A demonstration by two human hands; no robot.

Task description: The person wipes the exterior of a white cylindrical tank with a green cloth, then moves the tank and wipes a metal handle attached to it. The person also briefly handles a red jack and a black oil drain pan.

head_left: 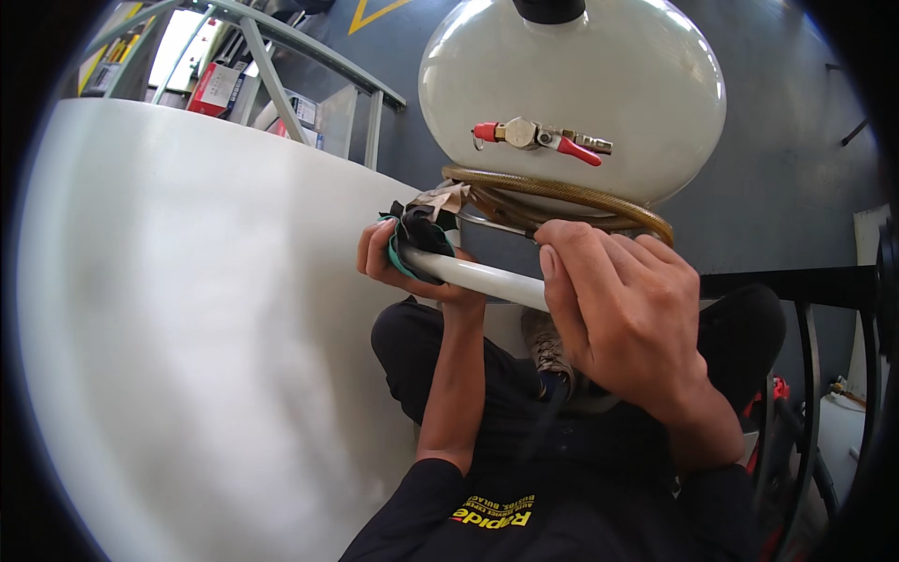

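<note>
My left hand (412,267) is closed around a crumpled black and teal bundle (423,232), whose material I cannot make out. Out of the bundle runs a smooth white tube (487,279), which passes toward my right hand and disappears behind it. Pale, frayed strips (444,198) stick up at the bundle's far side. My right hand (627,314) is closed on a thin metal rod tool (498,225) with a dark end at the fingers. The rod's tip reaches toward the bundle; whether they touch is unclear.
Ahead stands a rounded white tank (571,84) with a red-handled brass valve (538,139). A coiled brown hose (562,185) lies at its base. A large white curved surface (187,309) fills the left. Behind it is a metal frame (267,75) with boxes; a black frame (796,286) stands right.
</note>
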